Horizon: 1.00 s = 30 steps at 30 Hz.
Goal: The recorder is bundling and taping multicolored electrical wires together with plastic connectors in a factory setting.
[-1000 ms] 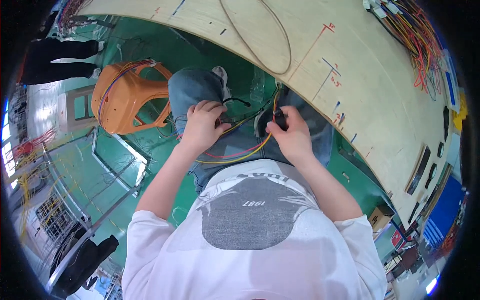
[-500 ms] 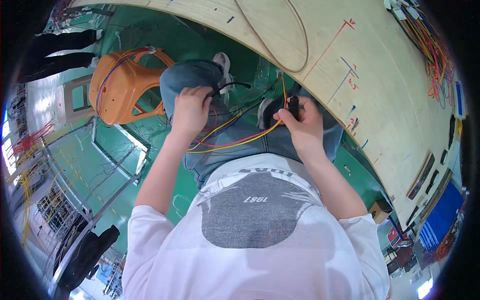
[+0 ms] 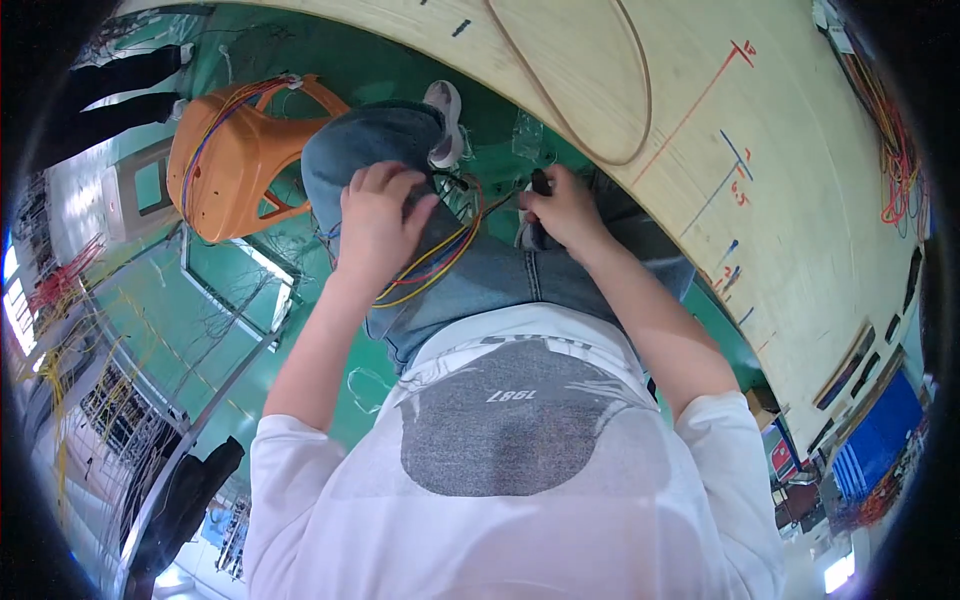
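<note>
Over my jeans-clad knee (image 3: 345, 160), my left hand (image 3: 378, 220) has its fingers bent. What they hold, if anything, is hidden. A short dark strip (image 3: 450, 180) lies just beyond those fingertips. My right hand (image 3: 568, 212) is closed around a small black object (image 3: 541, 183), mostly covered by the fingers; its exact kind does not show. Between the hands, a bundle of red, yellow and blue wires (image 3: 440, 262) bends across my lap. A thin dark cable runs from the bundle's top toward my right hand.
A wooden board (image 3: 690, 120) with drawn marks and a brown cord loop (image 3: 572, 125) reaches across the upper right. Wire bundles (image 3: 895, 170) hang at its far edge. An orange stool (image 3: 220, 165) with wires stands at left, near another person's legs (image 3: 130, 95).
My right hand has moved left and slightly up with the black object. The wires now bend in a loop nearer my left hand, rather than stretching to the right one.
</note>
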{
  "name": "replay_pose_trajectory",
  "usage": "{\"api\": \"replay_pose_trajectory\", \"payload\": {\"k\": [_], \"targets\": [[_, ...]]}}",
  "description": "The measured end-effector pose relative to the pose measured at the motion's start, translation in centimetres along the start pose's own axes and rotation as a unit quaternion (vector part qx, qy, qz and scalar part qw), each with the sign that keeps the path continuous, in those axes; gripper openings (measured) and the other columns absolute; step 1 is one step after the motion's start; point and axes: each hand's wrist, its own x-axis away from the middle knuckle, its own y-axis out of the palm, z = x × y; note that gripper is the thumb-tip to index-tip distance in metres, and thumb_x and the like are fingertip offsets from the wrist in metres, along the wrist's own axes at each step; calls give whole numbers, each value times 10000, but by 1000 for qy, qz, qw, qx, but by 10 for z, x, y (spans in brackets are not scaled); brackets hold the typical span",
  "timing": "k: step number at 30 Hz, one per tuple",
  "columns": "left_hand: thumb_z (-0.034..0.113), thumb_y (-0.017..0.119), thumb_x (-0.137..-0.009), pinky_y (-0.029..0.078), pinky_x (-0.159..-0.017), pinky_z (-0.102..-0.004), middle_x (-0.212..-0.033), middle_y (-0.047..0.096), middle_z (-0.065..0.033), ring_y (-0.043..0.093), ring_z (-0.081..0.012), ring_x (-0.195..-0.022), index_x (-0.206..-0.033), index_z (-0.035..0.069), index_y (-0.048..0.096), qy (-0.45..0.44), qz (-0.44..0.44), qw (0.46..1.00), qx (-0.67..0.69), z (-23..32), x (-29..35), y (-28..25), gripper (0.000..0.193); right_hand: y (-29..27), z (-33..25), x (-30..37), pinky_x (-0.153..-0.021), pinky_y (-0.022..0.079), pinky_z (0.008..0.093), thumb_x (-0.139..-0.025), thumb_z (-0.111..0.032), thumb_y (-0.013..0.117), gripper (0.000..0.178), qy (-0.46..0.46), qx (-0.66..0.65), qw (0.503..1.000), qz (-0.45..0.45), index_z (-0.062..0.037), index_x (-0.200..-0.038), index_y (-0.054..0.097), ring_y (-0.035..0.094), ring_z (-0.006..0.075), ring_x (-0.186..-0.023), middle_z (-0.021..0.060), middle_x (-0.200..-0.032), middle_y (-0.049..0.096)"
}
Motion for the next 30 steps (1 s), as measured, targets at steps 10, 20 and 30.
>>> {"api": "replay_pose_trajectory", "payload": {"k": [10,20,30], "targets": [[174,627,-637,355,-830,-399,-832,553,-105,505,-264,-867,-772,47,576,26,-39,999,13,25,28,16,192,39,16,-30,-599,454,308,-708,19,563,180,62,-300,950,64,1,-888,556,568,171,-700,102,-835,591],[81,609,-670,378,-805,-387,-774,572,-107,530,-281,-814,-764,27,589,-6,-24,978,208,17,27,10,111,-23,-36,62,-746,434,293,-768,-7,550,226,-154,-357,921,-37,-27,-970,450,566,174,-830,97,-890,584],[122,613,-721,434,-588,-285,-767,577,-139,562,-235,-657,-894,-5,595,-174,-13,823,541,64,-3,32,216,-13,-43,63,-731,449,251,-762,25,557,259,-177,-235,956,-10,-17,-988,437,575,159,-831,71,-891,568]]}}
